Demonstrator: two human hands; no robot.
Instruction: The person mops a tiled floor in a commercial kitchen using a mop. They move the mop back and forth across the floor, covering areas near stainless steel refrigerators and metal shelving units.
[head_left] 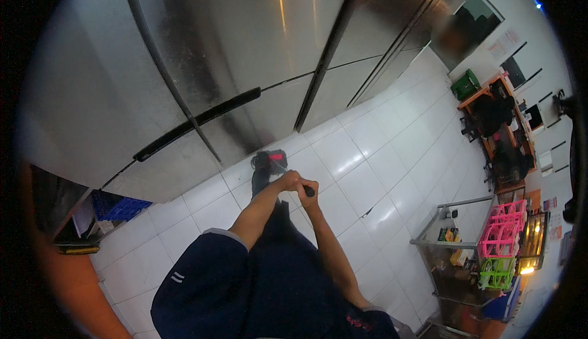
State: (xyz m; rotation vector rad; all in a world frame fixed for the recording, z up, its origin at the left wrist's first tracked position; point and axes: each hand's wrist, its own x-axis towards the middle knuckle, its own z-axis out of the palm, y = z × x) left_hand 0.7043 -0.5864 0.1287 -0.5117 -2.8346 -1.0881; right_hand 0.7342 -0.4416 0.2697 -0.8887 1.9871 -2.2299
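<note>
Both my hands grip a mop. My left hand closes around the handle, and my right hand holds it right beside the left, near the black handle end. The shaft runs down and away from me to a dark grey mop head with a red fitting. That head rests on the white tiled floor, close to the foot of a tall stainless-steel cabinet. My leg and shoe partly overlap the mop strands, so their full shape is hidden.
A metal rack with pink baskets and a green basket stands at right. Farther off are an orange-brown desk and a green bin. Blue crates sit under a shelf at left. A dark mark lies on the floor.
</note>
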